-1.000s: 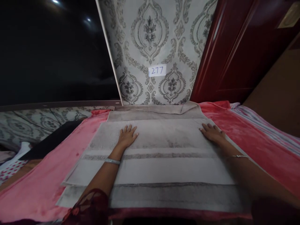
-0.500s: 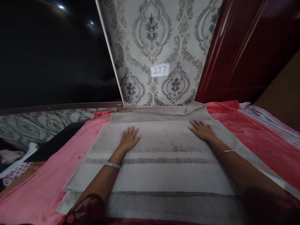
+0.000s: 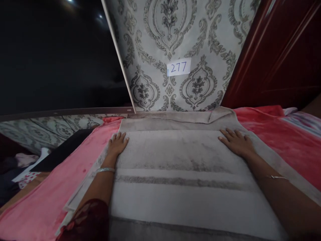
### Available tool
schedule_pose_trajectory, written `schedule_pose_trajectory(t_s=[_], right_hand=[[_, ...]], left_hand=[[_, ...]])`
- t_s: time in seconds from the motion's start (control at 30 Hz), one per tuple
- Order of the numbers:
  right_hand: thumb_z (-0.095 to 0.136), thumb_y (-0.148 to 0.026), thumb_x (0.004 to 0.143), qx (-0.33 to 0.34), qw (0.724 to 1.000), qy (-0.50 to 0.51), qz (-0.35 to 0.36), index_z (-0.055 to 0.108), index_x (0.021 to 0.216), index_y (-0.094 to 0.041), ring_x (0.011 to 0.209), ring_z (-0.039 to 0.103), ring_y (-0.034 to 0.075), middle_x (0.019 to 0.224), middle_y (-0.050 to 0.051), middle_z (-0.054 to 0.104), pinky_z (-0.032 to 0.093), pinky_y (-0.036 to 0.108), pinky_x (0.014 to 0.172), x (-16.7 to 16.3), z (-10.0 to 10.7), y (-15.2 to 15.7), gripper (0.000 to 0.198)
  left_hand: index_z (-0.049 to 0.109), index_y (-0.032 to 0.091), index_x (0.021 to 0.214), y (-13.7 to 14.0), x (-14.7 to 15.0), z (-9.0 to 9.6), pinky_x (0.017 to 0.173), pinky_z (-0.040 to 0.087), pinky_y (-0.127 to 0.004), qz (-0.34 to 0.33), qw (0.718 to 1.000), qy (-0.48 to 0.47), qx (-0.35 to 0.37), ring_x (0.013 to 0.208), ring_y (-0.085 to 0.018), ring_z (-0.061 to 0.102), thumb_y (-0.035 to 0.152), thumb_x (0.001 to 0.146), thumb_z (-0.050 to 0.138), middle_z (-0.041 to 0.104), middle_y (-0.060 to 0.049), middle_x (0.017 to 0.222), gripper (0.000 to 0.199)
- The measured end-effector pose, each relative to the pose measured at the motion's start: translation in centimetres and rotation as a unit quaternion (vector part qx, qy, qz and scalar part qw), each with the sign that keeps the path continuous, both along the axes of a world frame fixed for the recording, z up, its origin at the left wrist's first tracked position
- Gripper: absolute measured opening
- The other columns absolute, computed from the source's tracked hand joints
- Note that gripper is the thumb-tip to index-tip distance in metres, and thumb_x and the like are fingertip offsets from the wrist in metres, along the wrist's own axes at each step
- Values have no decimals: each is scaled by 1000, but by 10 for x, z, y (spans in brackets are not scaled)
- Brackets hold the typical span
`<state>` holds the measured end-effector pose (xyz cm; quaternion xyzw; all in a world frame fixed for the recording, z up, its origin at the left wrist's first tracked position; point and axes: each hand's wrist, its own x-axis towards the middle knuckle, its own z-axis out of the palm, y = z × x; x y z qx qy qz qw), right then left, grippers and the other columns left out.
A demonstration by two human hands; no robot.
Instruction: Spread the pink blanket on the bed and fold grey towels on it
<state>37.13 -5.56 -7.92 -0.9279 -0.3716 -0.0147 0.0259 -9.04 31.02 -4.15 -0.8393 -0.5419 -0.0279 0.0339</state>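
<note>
A grey towel with a darker band across it lies spread flat in front of me, on top of another grey cloth that shows beyond its far edge. My left hand rests palm down near the towel's far left corner, fingers spread. Near the far right corner, my right hand also lies flat with its fingers apart. Neither hand grips the fabric. Under the grey cloths, a pink and red blanket shows at both sides.
A large dark screen stands at the left. Patterned wallpaper carries a paper label reading 277. A dark red glossy panel rises at the right, above a striped cloth. A black flat object lies at left.
My hands have slid apart over the towel, the left one leftward and the right one rightward. The towel lies closer in view, and the camera has shifted slightly.
</note>
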Motion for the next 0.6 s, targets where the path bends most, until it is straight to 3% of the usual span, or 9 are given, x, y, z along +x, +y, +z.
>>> schedule_pose_trajectory(t_s=[0.17, 0.33, 0.47, 0.6], right_hand=[[13, -63, 98, 2, 1000, 5, 0, 32, 161, -27, 151, 21, 35, 166, 5, 24, 26, 62, 118, -6, 6, 0, 74], [14, -59, 99, 11, 1000, 28, -9, 32, 161, -24, 152, 19, 36, 167, 6, 22, 21, 61, 120, -20, 19, -2, 73], [5, -59, 99, 5, 998, 56, 6, 26, 163, -20, 152, 16, 37, 168, 7, 15, 18, 59, 119, -27, 26, -5, 78], [2, -58, 98, 11, 999, 27, 19, 31, 162, -19, 151, 19, 36, 168, 10, 17, 21, 58, 116, -12, 5, -10, 80]], left_hand=[[43, 17, 154, -9, 4, 0, 112, 34, -63, 72, 997, -20, 35, 144, -41, 38, 54, 100, 28, 42, -22, 157, 68], [33, 17, 159, -7, -2, 14, 112, 31, -67, 67, 997, -9, -41, 148, -44, 32, 57, 99, 28, 29, -25, 163, 73], [33, 23, 160, -14, -34, 22, 113, 33, -63, 25, 996, -6, -88, 149, -42, 31, 56, 99, 31, 26, -20, 166, 69], [32, 26, 160, -45, -88, 14, 121, 28, -47, 11, 996, -7, -88, 154, -28, 26, 53, 102, 27, 28, -12, 167, 64]])
